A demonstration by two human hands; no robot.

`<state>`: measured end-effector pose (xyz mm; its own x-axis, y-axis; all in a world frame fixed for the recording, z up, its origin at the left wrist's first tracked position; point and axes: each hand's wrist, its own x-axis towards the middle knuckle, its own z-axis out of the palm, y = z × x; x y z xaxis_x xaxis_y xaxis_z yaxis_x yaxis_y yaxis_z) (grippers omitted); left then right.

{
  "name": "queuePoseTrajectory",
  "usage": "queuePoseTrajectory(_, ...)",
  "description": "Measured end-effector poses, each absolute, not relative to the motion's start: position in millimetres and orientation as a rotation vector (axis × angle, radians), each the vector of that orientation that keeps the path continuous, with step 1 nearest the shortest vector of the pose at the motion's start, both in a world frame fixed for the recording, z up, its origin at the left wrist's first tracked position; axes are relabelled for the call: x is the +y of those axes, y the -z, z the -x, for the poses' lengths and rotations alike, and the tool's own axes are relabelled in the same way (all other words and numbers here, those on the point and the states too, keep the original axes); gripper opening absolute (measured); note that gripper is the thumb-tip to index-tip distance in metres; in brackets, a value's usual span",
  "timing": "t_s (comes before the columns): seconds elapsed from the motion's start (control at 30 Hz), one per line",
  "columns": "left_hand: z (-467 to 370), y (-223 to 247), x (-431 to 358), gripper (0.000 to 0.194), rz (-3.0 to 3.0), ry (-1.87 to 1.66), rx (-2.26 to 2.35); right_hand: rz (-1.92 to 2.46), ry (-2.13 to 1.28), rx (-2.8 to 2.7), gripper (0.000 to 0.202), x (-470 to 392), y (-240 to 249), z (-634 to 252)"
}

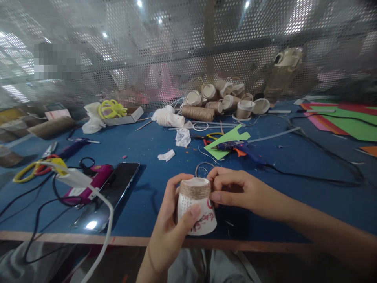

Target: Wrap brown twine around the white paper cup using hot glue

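My left hand (173,220) is wrapped round a white paper cup (203,226) printed with pink blossoms and dark lettering. Brown twine (194,190) winds in several rows round the cup's upper part. At the cup's right side, the fingers of my right hand (224,186) pinch together by the wound rows, apparently on the twine; their tips are partly hidden. A thin loop of twine (200,167) rises behind the cup. Beyond my right hand lies a blue glue gun (244,149) with an orange trigger, its nozzle over green paper (226,141).
Twine-wrapped cups (226,100) are heaped at the back, beside a twine roll (198,113) and stacked paper cups (169,118). A phone (120,188), power strip (97,181), scissors (32,169) and cables lie left. Coloured sheets (350,118) lie right. A perforated screen (176,51) stands behind.
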<state>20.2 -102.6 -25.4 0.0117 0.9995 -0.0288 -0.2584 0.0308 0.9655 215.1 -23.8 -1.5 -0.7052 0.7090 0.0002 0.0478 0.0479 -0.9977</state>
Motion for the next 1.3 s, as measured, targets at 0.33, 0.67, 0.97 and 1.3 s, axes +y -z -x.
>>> queuePoseTrajectory(0.33,-18.1,27.7,-102.3,0.053,-1.002,-1.268,1.024,0.725,-1.718,-1.807,0.025,-22.8,2.3,-216.2)
queuePoseTrajectory(0.67,-21.2,24.1,-105.2,0.066,-1.171,-1.239,1.147,0.682,-1.719,-1.767,0.022,-22.3,3.1,-216.5)
queuePoseTrajectory(0.97,-23.3,23.4,-100.6,0.069,-1.318,-1.183,1.256,0.757,-1.582,-1.82,0.026,-25.0,3.1,-218.3)
queuePoseTrajectory(1.3,-24.6,19.7,-100.6,0.073,-1.208,-1.205,1.254,0.833,-1.525,-1.881,0.029,-24.1,-0.3,-217.5)
